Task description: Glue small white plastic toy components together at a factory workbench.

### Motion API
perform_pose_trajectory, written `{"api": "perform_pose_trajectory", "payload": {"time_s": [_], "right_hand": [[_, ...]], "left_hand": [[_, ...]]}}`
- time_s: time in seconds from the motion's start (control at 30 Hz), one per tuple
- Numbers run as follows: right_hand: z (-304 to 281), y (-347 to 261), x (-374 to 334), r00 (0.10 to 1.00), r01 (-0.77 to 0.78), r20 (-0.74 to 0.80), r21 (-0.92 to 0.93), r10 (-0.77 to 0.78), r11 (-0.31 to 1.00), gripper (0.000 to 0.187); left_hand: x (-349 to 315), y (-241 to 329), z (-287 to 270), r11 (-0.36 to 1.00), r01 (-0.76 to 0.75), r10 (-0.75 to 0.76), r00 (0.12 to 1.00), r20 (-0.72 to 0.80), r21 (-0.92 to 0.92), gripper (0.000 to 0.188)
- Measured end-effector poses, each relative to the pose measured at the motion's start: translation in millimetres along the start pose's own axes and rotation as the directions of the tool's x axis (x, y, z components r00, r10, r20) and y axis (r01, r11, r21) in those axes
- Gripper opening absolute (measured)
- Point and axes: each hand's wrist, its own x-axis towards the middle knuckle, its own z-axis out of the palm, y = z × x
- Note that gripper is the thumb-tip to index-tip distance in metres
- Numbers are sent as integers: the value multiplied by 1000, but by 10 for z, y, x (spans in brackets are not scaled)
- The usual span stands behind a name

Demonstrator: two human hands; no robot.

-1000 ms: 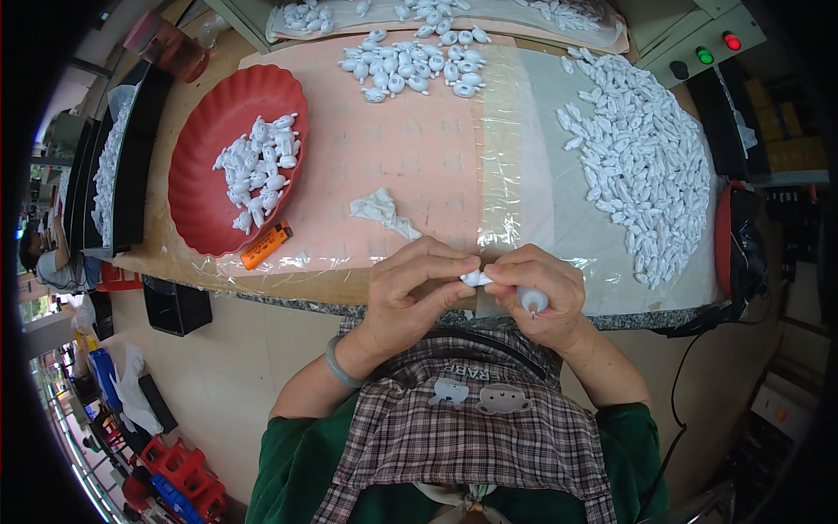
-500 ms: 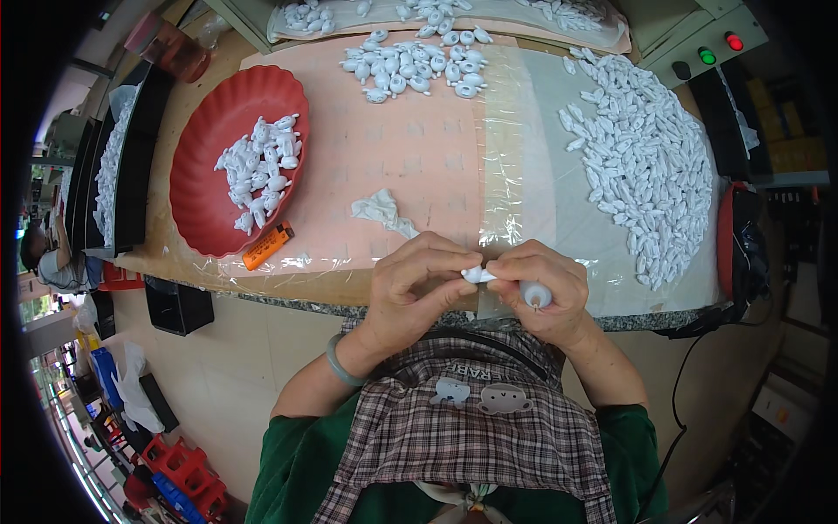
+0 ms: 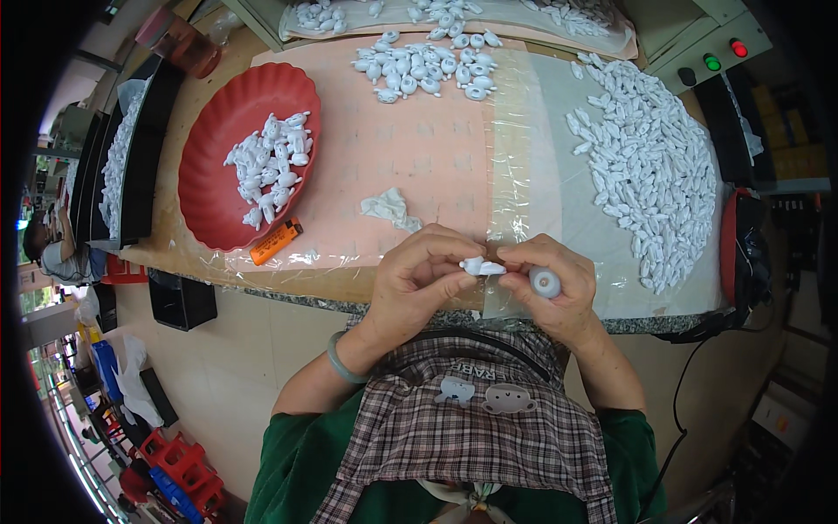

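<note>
My left hand (image 3: pixel 421 278) and my right hand (image 3: pixel 552 284) meet at the table's near edge, both pinching one small white plastic piece (image 3: pixel 480 266) between their fingertips. A small round white part (image 3: pixel 545 282) is tucked in my right palm. A large heap of white pieces (image 3: pixel 650 166) lies to the right. A red scalloped bowl (image 3: pixel 218 188) at the left holds several white pieces (image 3: pixel 271 166).
An orange lighter (image 3: pixel 276 242) lies beside the bowl. A crumpled white scrap (image 3: pixel 390 208) sits mid-table. More white pieces (image 3: pixel 428 68) lie at the far side. A control box with red and green buttons (image 3: pixel 724 52) stands at the upper right. Black trays (image 3: pixel 122 157) sit left.
</note>
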Motion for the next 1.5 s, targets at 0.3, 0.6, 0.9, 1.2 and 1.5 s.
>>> {"api": "perform_pose_trajectory", "payload": {"time_s": [0.3, 0.6, 0.9, 1.2, 1.5], "right_hand": [[48, 7, 0, 999, 43, -1, -51, -43, 998, 24], [78, 70, -26, 980, 195, -4, -134, -197, 972, 32], [109, 63, -110, 984, 162, -58, -119, -169, 980, 28], [144, 74, -147, 985, 137, -89, -107, -146, 985, 22], [106, 68, -132, 973, 218, -52, -136, -226, 967, 30]], "left_hand": [[16, 24, 17, 998, -39, 39, 999, 6, 40, 26], [-3, 92, 23, 884, -222, 203, 975, 90, 411, 24], [-13, 137, 63, 693, -390, 359, 916, 180, 606, 30], [-17, 125, 77, 669, -410, 383, 905, 186, 620, 31], [-32, 138, 75, 742, -344, 305, 937, 168, 575, 29]]}}
